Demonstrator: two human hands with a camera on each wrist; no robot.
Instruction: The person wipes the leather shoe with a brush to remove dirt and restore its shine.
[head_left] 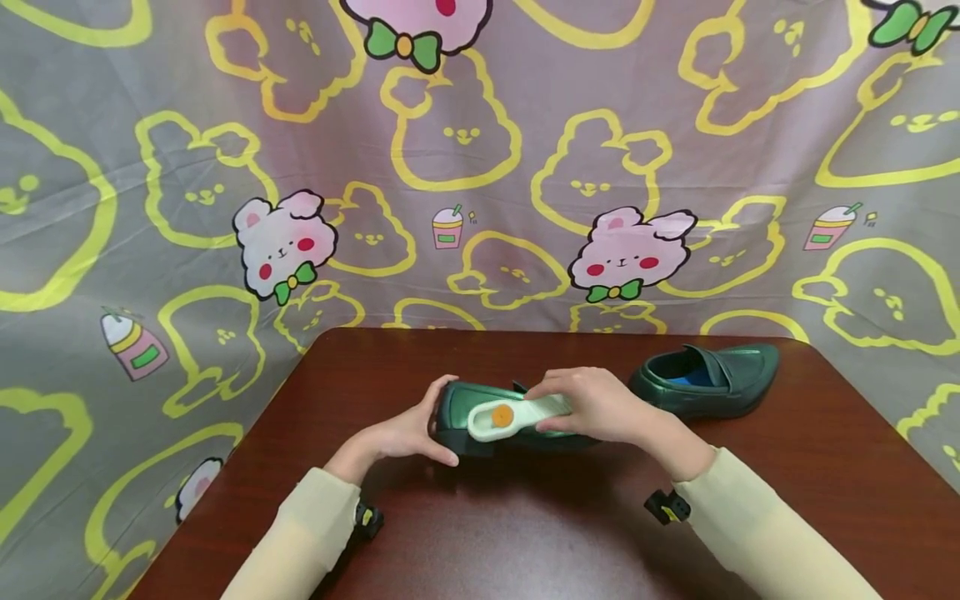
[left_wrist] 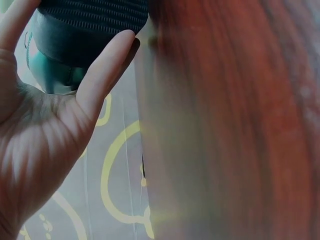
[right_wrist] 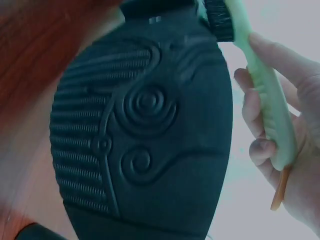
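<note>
Steady the shoe (right_wrist: 145,130) with left hand (head_left: 401,429) clasped round its heel (left_wrist: 75,42); stroke lightly with brush (head_left: 521,415) gripped in curled right hand (head_left: 596,404).

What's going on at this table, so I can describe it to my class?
A person's left hand grips a green shoe by the heel, above the table. Their right hand holds a pale green brush at the shoe's side, bristles facing it, apparently brushing it. A matching shoe sits on the table, off to the right.
</note>
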